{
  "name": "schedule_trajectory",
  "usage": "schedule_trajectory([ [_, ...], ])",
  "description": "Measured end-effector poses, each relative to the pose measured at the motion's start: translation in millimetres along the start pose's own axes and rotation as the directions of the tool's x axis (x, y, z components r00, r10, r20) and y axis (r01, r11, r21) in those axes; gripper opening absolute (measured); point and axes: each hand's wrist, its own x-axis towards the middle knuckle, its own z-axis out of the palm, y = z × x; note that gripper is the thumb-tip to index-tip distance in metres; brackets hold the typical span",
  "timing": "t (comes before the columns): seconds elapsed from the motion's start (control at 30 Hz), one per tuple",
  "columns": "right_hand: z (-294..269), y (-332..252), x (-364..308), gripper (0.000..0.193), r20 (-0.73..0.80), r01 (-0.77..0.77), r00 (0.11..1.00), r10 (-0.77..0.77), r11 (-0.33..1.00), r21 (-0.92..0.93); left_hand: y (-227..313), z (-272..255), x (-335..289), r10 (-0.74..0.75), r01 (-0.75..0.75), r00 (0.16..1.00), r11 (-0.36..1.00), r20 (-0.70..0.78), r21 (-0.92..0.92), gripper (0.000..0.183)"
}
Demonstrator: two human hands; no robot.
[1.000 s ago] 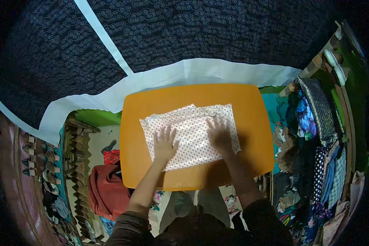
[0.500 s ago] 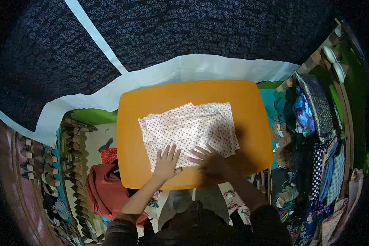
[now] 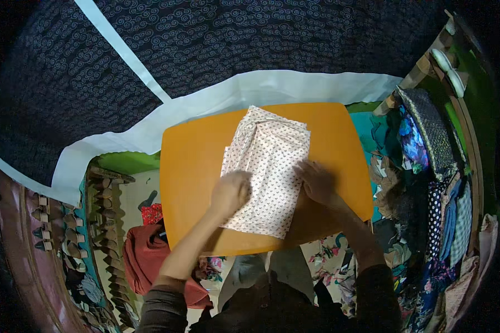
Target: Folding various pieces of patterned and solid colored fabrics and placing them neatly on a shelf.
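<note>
One printed cloth (image 3: 273, 169), tabletop (image 3: 191, 161) far edge toward near; left hand (image 3: 231, 194) curled, grip unclear; right hand (image 3: 318, 182) loosely open; should smooth layers, align edges

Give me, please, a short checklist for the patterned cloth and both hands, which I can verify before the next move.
1. Patterned cloth lies on the orange table: ok; whether its far corner passes the table's far edge: cannot tell.
2. Layers match at the edges: not ok, the left side and far end show steps.
3. Surface is smooth: not ok, creases show near the far end.
4. Left grip holds the cloth: cannot tell; it is curled at the left edge.
5. Right grip holds the cloth: cannot tell; it is blurred at the right edge.
6. Red-brown cloth is off the tabletop: ok.
</note>
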Motion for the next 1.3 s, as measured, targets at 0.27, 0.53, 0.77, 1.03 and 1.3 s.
schedule_trajectory([
  [0.27, 24.5, 48.6, 78.5, 0.046, -0.466, -0.51, 0.71, 0.528, 0.842, 0.176, -48.3, 5.6, 135.6, 0.062, -0.045, 0.996, 0.972, -0.066, 0.232, 0.026],
  [0.53, 25.4, 62.9, 59.0, 0.005, -0.286, -0.373, 0.897, 0.337, 0.924, -0.083, -62.2, 37.5, 172.3, 0.116, -0.14, 0.987, 0.959, 0.108, 0.247, 0.02],
  [0.77, 28.0, 28.2, 47.3, 0.031, 0.104, -0.168, 0.975, 0.198, 0.955, -0.245, -113.9, 18.2, 135.5, 0.486, -0.574, 0.818, 0.663, 0.307, 0.481, 0.038],
  [1.03, -6.7, -39.4, -37.8, 0.038, 0.325, 0.193, 0.929, -0.176, 0.981, -0.022, -99.9, -42.6, 14.3, 0.519, -0.787, 0.602, 0.516, 0.607, 0.339, 0.049],
  [1.3, 21.3, -40.1, -9.5, 0.046, 0.31, 0.308, 0.907, -0.285, 0.951, -0.027, -109.7, -9.1, 8.0, 0.619, -0.889, 0.45, 0.38, 0.644, 0.255, 0.048],
])
